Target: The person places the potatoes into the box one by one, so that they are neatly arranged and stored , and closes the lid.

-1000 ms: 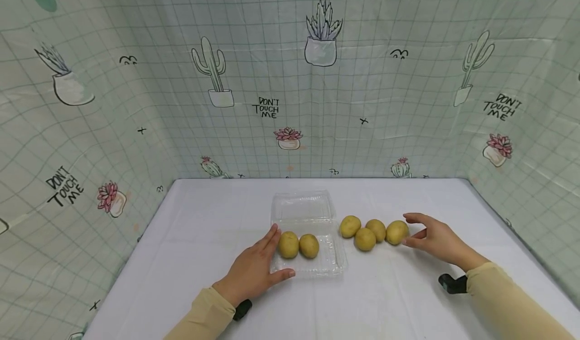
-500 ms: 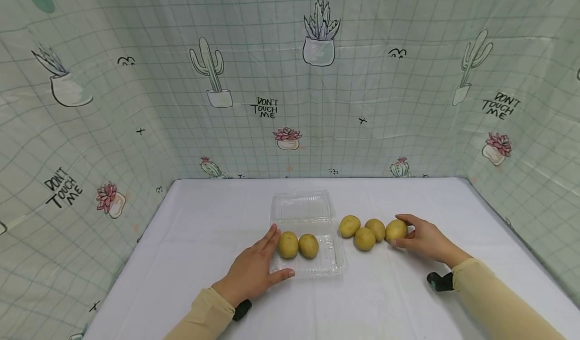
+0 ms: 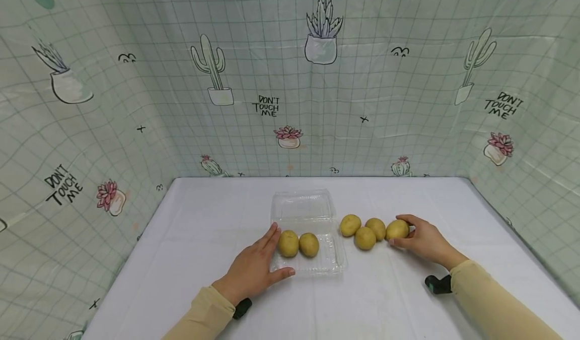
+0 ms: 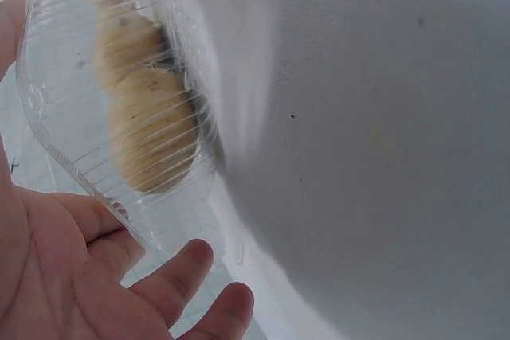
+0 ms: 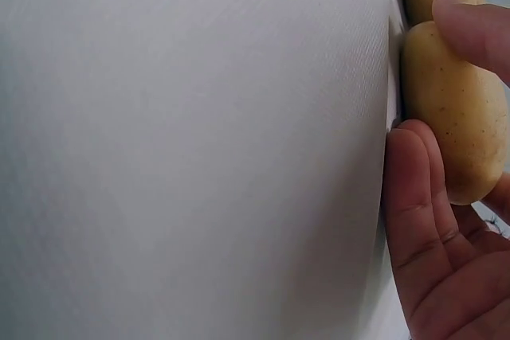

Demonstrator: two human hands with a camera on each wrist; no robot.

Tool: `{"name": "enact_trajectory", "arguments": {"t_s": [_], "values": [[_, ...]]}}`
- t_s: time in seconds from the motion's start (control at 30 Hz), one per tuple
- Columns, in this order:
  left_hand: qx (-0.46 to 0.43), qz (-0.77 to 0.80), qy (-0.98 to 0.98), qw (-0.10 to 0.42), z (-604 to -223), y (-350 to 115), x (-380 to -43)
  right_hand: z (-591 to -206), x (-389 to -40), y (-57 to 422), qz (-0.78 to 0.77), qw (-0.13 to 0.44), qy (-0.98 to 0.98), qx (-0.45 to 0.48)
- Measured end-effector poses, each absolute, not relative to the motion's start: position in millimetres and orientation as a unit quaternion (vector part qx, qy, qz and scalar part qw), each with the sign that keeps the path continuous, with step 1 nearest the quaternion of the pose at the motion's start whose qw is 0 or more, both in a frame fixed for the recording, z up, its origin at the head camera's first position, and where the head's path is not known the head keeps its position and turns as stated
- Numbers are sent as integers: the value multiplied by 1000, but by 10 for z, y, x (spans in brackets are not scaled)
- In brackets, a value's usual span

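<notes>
A clear plastic clamshell container (image 3: 328,252) lies with its lid laid back on the table, and two potatoes (image 3: 288,244) sit side by side in its base. My left hand (image 3: 255,269) rests along the container's left side, fingers extended and thumb at its front edge. In the left wrist view, the ribbed container wall (image 4: 60,145) stands against that hand. To the right of the container, several potatoes (image 3: 365,238) lie in a cluster. My right hand (image 3: 428,240) grips the rightmost potato (image 3: 397,229), its thumb on the near side and fingers around the far side.
A white cloth covers the table (image 3: 362,299). Behind and at both sides rises a grid-patterned curtain (image 3: 254,153) with cactus drawings. Black wrist devices (image 3: 438,284) sit under both wrists.
My right hand has moved left and closed its fingers and thumb about the rightmost potato. My left hand and the container have stayed in place.
</notes>
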State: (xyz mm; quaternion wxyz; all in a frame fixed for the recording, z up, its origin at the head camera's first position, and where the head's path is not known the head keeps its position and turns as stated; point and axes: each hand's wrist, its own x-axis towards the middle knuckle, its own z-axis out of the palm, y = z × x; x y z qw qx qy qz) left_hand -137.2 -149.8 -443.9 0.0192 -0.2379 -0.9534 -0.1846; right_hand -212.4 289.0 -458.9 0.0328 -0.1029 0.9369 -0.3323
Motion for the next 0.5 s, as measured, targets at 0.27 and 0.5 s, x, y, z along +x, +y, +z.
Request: {"name": "enact_trajectory", "arguments": {"t_s": [0.27, 0.5], "values": [[-240, -185, -953, 22, -4453, -1500, -1379, -4574, -2103, 2883, -320, 27, 942, -96], [-237, -186, -953, 18, -4441, -1504, -1372, -4565, -2087, 2939, -314, 21, 945, -89]]}}
